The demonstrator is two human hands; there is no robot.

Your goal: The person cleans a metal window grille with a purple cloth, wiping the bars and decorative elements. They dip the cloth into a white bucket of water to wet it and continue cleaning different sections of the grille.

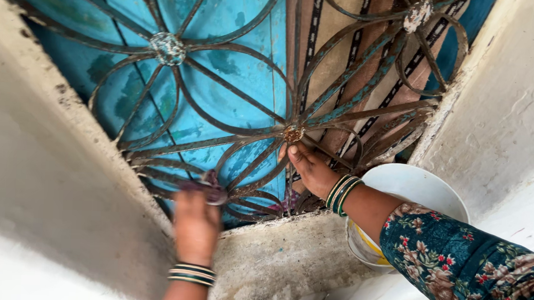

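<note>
Whitewashed plaster walls point(44, 176) frame the window recess; turquoise shutter point(224, 40) behind. Filling the upper centre of frame is the rusty wrought-iron grille with petal-shaped loops point(233, 91): flaking blue paint, heavy rust, grime on most bars. I judge the cleaning barely begun, since nearly all loops look untouched. Left hand point(196, 225), lower centre, is closed round a small purplish scrubbing rag point(212, 192) against a lower loop. Right hand point(311, 170) grips a bar below the central knot. White plastic bucket point(424, 187) sits lower right.
</note>
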